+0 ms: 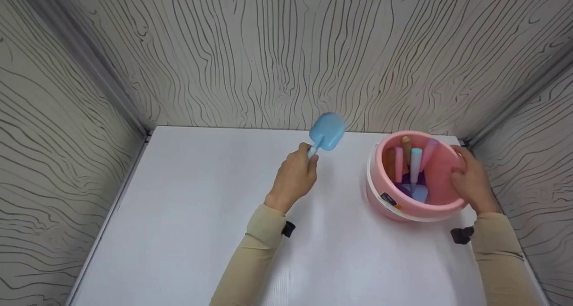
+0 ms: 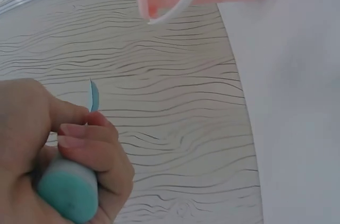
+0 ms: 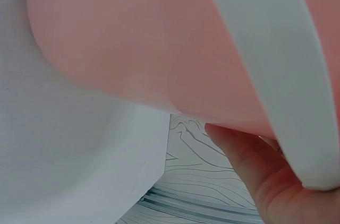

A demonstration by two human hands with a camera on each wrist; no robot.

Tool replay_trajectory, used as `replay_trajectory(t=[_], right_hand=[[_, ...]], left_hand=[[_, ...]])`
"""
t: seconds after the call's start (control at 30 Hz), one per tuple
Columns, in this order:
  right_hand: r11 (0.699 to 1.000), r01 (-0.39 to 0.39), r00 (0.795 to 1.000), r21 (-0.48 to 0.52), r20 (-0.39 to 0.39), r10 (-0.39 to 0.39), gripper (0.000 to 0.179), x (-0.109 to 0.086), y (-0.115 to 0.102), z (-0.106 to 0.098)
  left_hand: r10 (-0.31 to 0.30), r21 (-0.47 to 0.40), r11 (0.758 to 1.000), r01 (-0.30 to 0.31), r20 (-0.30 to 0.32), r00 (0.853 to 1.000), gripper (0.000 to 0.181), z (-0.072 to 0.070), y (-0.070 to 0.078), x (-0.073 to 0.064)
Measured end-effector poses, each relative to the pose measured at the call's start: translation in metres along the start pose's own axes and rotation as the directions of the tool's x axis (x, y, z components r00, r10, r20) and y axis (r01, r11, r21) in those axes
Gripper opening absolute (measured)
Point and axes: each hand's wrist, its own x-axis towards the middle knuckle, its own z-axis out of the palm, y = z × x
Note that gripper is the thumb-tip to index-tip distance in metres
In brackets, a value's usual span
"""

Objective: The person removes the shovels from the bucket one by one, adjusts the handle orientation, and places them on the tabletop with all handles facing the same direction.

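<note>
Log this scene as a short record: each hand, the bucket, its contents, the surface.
Left hand: grips light-blue shovel by its handle, outside the bucket
Right hand: holds pink bucket at its right rim
Bucket handle: white, folded down
Contents: several tool handles, including a teal-tipped white one and a pink one
Surface: white table

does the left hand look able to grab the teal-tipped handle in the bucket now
Probably not yet: the left hand grips the blue shovel, so it would likely need freeing first. Nothing covers the teal-tipped handle in the bucket, though.
</note>
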Motion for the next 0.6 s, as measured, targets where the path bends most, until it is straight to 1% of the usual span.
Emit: replay_trajectory(t=[0.1, 0.23, 0.33, 0.47, 0.6], right_hand=[[1.0, -0.015, 1.0, 0.002, 0.017, 0.015, 0.068, -0.002, 0.003, 0.002], [1.0, -0.011, 1.0, 0.0, 0.029, 0.011, 0.069, -0.001, 0.003, 0.003], [1.0, -0.004, 1.0, 0.009, 0.022, 0.004, 0.07, 0.002, 0.001, -0.001], [1.0, -0.006, 1.0, 0.013, 0.004, 0.006, 0.068, 0.004, 0.0, -0.003], [1.0, 0.018, 1.0, -0.012, -0.015, -0.019, 0.066, 0.005, -0.001, -0.002]], left_hand=[[-0.066, 0.004, 0.998, 0.067, -0.039, 0.997, 0.03, 0.0, -0.023, -0.009], [-0.137, 0.013, 0.99, 0.139, -0.102, 0.985, 0.03, -0.006, -0.054, -0.02], [-0.169, 0.01, 0.985, 0.172, -0.141, 0.976, 0.029, -0.015, -0.072, -0.023], [-0.198, 0.015, 0.979, 0.203, -0.17, 0.965, 0.03, -0.027, -0.093, -0.026], [-0.24, 0.02, 0.968, 0.249, -0.209, 0.948, 0.031, -0.038, -0.112, -0.032]])
